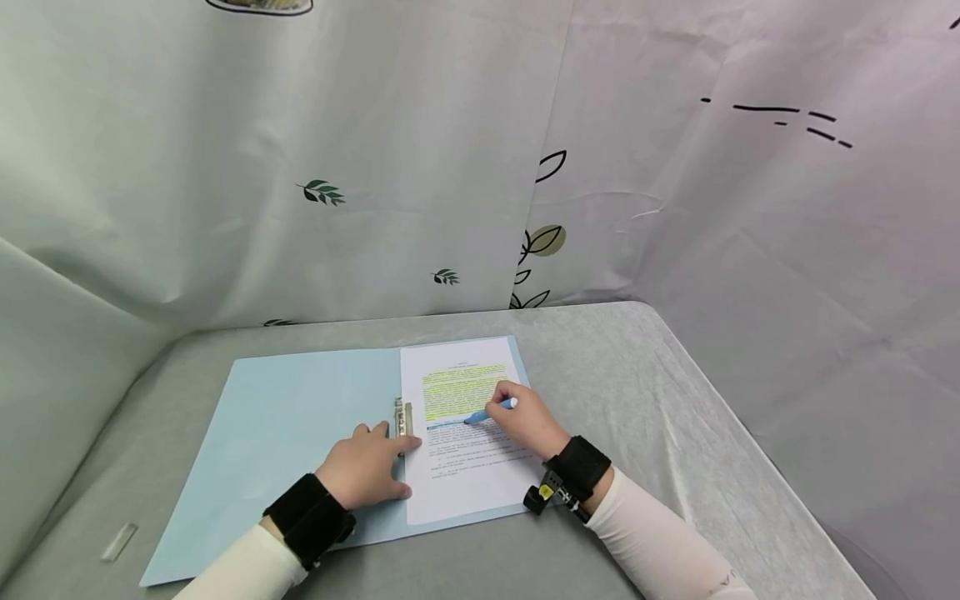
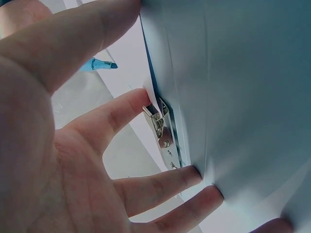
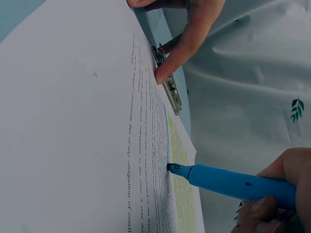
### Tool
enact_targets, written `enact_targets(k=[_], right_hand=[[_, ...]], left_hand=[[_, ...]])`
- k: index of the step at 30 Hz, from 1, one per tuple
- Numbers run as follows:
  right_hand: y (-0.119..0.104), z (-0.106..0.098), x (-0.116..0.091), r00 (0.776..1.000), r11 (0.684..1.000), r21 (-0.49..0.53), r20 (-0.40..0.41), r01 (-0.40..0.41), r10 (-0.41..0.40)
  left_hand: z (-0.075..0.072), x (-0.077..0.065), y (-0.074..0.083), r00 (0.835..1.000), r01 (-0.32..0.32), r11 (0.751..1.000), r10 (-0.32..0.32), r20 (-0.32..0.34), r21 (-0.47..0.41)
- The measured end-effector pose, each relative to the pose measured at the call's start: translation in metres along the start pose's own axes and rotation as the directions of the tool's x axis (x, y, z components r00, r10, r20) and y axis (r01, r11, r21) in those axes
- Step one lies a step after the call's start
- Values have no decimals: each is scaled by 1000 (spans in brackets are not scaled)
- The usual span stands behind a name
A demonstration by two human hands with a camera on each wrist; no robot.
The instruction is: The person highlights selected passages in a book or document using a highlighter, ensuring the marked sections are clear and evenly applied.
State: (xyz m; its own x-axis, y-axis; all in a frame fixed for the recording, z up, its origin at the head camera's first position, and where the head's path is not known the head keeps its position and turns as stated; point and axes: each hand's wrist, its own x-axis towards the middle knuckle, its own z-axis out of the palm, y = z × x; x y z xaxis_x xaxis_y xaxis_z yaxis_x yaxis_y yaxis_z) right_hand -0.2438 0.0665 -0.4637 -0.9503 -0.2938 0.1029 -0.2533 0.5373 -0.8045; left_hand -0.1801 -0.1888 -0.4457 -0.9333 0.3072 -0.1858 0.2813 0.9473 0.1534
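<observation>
My right hand pinches a blue highlighter, its dark chisel tip right at the printed sheet. Yellow highlighting covers the upper paragraph, and a blue stripe runs just beneath it, where the tip stands. The paper lies on the right side of an opened light blue folder, its left edge at a metal clip by the fold. Spread out beside that clip, my left hand rests its fingertips on the folder and on the sheet's left margin.
Under the folder is a table with a grey cloth. A small clear white piece lies at the left, beyond the folder's edge. Pale curtains with leaf prints stand behind and along the sides.
</observation>
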Motion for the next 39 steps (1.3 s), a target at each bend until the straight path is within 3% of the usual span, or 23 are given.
enact_targets(k=[39], right_hand=[[4, -11, -1, 998, 998, 23, -4, -57, 57]], left_hand=[[0, 0, 1, 1000, -5, 1000, 5, -11, 10]])
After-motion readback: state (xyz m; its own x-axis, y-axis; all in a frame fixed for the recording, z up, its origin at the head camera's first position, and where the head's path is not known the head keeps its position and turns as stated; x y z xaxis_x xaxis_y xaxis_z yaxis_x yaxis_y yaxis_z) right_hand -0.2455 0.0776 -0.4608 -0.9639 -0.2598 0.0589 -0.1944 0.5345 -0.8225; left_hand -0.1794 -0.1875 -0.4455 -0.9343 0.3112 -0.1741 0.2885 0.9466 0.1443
